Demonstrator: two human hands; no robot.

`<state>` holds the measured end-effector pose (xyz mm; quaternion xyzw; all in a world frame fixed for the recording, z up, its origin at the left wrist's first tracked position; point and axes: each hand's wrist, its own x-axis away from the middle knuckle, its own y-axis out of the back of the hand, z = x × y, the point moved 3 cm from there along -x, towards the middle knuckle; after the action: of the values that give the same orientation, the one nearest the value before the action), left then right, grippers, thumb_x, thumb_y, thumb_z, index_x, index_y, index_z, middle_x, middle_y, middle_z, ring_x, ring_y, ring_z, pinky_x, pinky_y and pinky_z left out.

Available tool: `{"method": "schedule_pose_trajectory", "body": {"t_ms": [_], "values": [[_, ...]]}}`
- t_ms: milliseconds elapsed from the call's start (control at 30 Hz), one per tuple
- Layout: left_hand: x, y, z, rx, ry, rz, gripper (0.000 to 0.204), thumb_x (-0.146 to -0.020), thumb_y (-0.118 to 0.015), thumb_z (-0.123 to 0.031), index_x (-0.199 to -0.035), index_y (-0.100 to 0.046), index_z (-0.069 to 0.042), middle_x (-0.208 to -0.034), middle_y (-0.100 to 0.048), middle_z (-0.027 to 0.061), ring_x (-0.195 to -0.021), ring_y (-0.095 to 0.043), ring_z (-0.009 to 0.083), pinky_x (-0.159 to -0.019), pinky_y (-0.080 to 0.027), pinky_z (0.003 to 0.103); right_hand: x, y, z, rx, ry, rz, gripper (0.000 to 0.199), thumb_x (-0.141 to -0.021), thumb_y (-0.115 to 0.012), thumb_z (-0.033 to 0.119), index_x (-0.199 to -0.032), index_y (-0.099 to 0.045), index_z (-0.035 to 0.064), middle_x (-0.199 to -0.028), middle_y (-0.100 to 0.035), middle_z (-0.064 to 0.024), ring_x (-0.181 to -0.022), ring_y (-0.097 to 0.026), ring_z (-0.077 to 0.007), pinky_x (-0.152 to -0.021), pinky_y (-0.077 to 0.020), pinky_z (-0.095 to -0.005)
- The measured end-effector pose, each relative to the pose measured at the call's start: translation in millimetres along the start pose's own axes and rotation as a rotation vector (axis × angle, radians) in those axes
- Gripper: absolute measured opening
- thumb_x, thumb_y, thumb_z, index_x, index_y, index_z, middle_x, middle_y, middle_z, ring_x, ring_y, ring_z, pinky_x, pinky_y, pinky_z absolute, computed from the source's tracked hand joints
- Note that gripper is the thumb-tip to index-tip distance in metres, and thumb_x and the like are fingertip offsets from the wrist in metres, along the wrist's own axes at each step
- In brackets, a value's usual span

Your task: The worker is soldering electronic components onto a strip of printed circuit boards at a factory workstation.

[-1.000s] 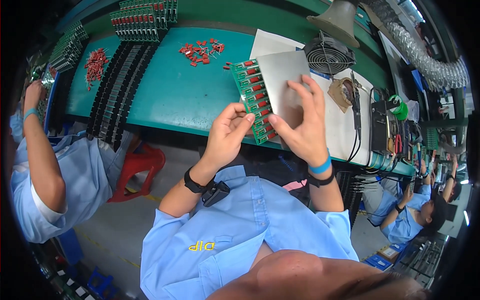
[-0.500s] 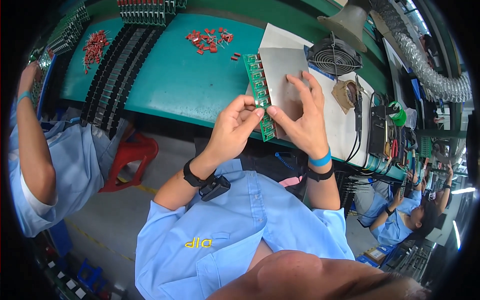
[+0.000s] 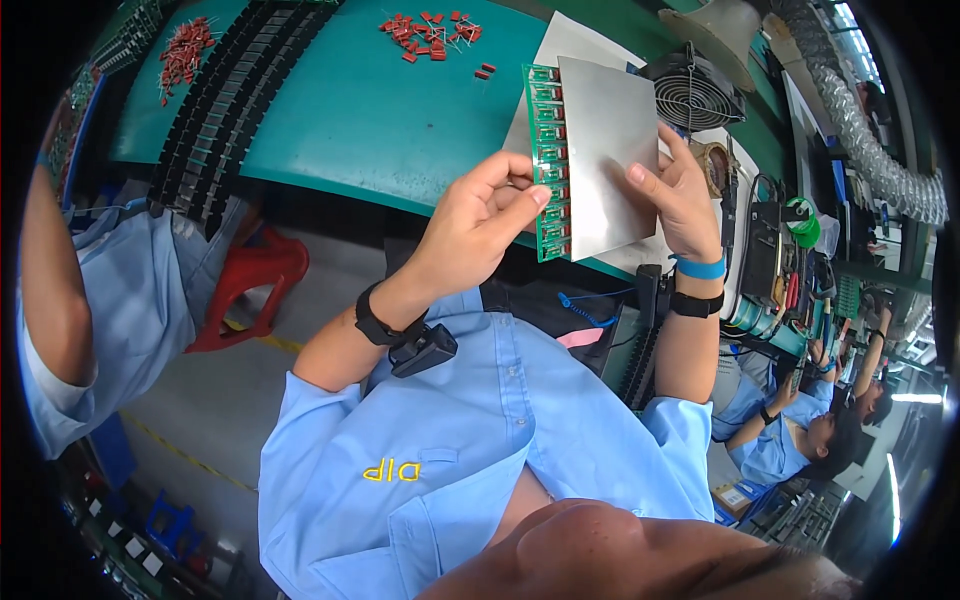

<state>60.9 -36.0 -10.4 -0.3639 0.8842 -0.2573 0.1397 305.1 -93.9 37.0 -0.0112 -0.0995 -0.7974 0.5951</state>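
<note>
A long green circuit board strip [image 3: 550, 145] with a row of small red parts stands along the left edge of a smooth grey metal plate [image 3: 612, 150]. My left hand [image 3: 478, 225] pinches the strip below its middle, thumb on the front and fingers curled behind. On the other side my right hand [image 3: 688, 205] grips the plate's right edge, the thumb lying on its face and the other fingers partly hidden behind it. Strip and plate are held up over the bench's front edge, close together; whether they are joined I cannot tell.
Red components with wire leads lie in a pile [image 3: 430, 35] on the green bench [image 3: 350, 130], with another pile [image 3: 185, 55] farther left. A black conveyor track [image 3: 215, 110] crosses the bench. At right stand a fan [image 3: 695, 95] and a green spool [image 3: 803, 222]. Co-workers sit on both sides.
My right hand has moved from the strip to the plate's right edge. Plate and strip have shifted right and turned more upright. My left hand still pinches the strip.
</note>
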Motion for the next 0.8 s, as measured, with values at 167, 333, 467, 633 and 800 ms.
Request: {"method": "schedule_pose_trajectory", "body": {"t_ms": [167,333,467,633,800], "values": [[1.9,-1.3,-0.9,-0.054,0.004,0.022,0.019,-0.109,-0.058,-0.008,-0.124,-0.058,0.003,-0.108,-0.069,0.0066,-0.097,-0.068,0.0083,-0.083,-0.056,0.026,-0.9,-5.9,1.6,-0.105,-0.016,0.058,0.082,-0.085,-0.088,0.009,-0.151,-0.042,-0.0034,-0.138,-0.065,-0.0166,-0.128,-0.063,-0.024,-0.111,-0.048,-0.0365],[-3.3,4.3,-0.4,-0.199,-0.002,0.029,0.024,-0.106,-0.063,-0.007,-0.128,-0.058,0.002,-0.112,-0.07,0.0065,-0.104,-0.067,0.01,-0.088,-0.056,0.028,5.4,-9.1,7.0,-0.119,0.072,-0.013,0.076,-0.081,-0.089,0.003,-0.144,-0.047,-0.0014,-0.133,-0.067,-0.0143,-0.122,-0.065,-0.022,-0.108,-0.0495,-0.0347],[-12.4,-10.8,-13.0,-0.382,-0.108,-0.03,0.028,-0.1,-0.073,-0.012,-0.121,-0.061,0.002,-0.102,-0.07,0.0063,-0.095,-0.068,0.0103,-0.076,-0.054,0.029,19.9,-18.5,24.3,0.023,0.316,-0.099,0.072,-0.082,-0.088,0.0,-0.142,-0.049,-0.0004,-0.127,-0.068,-0.0118,-0.115,-0.067,-0.0205,-0.104,-0.0512,-0.0327],[-30.9,-24.0,-36.3,-0.82,-0.345,0.131,0.039,-0.091,-0.084,-0.019,-0.117,-0.063,0.001,-0.091,-0.068,0.0082,-0.08,-0.068,0.0191,-0.067,-0.053,0.035,55.5,-6.3,27.5,0.042,0.466,-0.223,0.066,-0.079,-0.087,-0.008,-0.135,-0.052,0.0004,-0.119,-0.069,-0.0101,-0.109,-0.068,-0.0189,-0.098,-0.0538,-0.034],[-45.2,-49.2,-36.1,-0.916,-0.639,0.205,0.046,-0.086,-0.088,-0.023,-0.119,-0.064,-0.001,-0.094,-0.065,0.0114,-0.078,-0.065,0.0287,-0.069,-0.053,0.041,88.1,24.5,-6.4,0.156,0.698,-0.529,0.059,-0.076,-0.087,-0.013,-0.125,-0.058,0.0018,-0.109,-0.069,-0.0117,-0.1,-0.068,-0.0226,-0.09,-0.0563,-0.0376]]}}
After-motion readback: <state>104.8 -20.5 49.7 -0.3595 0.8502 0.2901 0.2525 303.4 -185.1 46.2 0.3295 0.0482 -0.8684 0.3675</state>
